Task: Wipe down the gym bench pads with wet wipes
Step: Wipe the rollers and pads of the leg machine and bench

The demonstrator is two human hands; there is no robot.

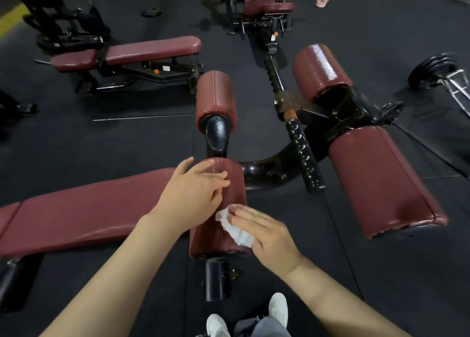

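Observation:
A maroon roller pad point(235, 184) sits at the foot end of the long maroon bench pad point(84, 209) in the lower middle of the head view. My left hand point(193, 197) rests on the roller's upper left side with fingers spread and relaxed. My right hand point(267, 235) presses a crumpled white wet wipe point(235, 228) flat against the roller's near right side, fingers straight. A second roller pad point(216, 97) stands just beyond on the same black post. Two larger roller pads point(320, 70) point(381, 181) lie to the right.
A black knurled handle bar point(302, 153) and curved black frame point(269, 169) run between the rollers. Another maroon bench point(150, 49) stands at the back left, a machine point(262, 9) at the back, weight plates point(432, 67) at right. Black rubber floor all around; my shoes point(277, 308) are below.

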